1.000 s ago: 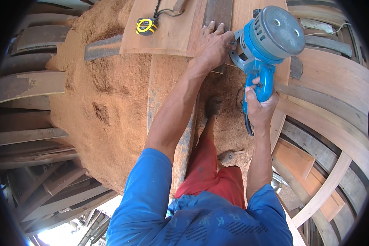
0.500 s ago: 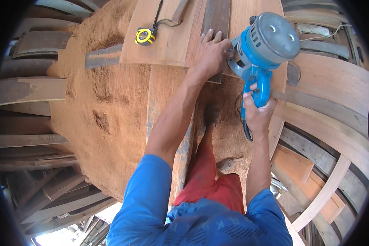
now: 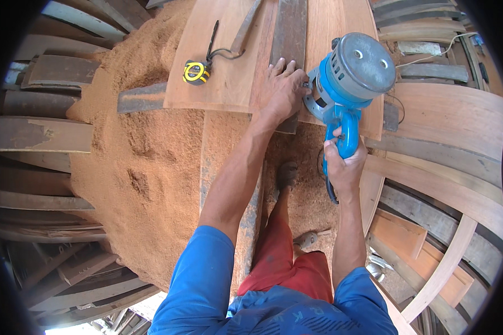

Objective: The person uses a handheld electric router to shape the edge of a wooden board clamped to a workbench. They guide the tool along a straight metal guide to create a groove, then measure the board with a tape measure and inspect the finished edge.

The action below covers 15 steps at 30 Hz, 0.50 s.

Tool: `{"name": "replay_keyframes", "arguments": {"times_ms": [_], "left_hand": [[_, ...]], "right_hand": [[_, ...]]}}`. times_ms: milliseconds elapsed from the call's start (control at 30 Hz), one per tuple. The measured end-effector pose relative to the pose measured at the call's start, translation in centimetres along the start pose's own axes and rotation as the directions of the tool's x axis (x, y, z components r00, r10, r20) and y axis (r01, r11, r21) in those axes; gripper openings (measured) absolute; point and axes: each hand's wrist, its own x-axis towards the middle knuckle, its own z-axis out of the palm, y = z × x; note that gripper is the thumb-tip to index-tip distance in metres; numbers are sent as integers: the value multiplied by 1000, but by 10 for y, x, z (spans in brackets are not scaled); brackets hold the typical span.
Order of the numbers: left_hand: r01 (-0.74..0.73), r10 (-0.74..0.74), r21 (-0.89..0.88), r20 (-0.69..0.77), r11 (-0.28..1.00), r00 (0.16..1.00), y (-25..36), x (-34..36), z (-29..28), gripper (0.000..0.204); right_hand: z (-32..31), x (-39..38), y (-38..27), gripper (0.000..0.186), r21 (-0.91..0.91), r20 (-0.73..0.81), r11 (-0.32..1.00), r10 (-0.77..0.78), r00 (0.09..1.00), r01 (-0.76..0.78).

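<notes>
My right hand (image 3: 345, 164) grips the blue handle of a router (image 3: 352, 72), a blue-bodied power tool with a silver top, tilted over the boards. My left hand (image 3: 285, 89) rests with fingers apart on a dark wood strip (image 3: 289, 39), its inner side touching the router's base; what lies under its thumb is partly hidden. The strip lies across pale reddish wooden boards (image 3: 335, 25). On the left board sit a yellow and black tape measure (image 3: 195, 71), a thin dark cord (image 3: 223, 51) and a narrow wood offcut (image 3: 245, 28).
Sawdust (image 3: 128, 184) is heaped left of the boards, with a grey plank (image 3: 137, 97) poking across it. Stacked planks line the left (image 3: 47, 131) and right (image 3: 441, 117) sides. A long board (image 3: 218, 145) runs beside my legs and sandaled feet (image 3: 288, 174).
Both my hands, the router and the boards sit lower in the picture and slightly further left than a second ago. The right hand keeps its grip and the left stays on the strip.
</notes>
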Motion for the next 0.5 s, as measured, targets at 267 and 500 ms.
{"name": "replay_keyframes", "arguments": {"times_ms": [267,500], "left_hand": [[-28,28,8,-1,1000,1000,0,8,-1,26],[-36,35,-6,-24,999,999,0,11,0,24]], "right_hand": [[1,6,3,25,17,-5,999,41,999,-41],[2,13,1,27,-12,3,1000,25,1000,-25]]}}
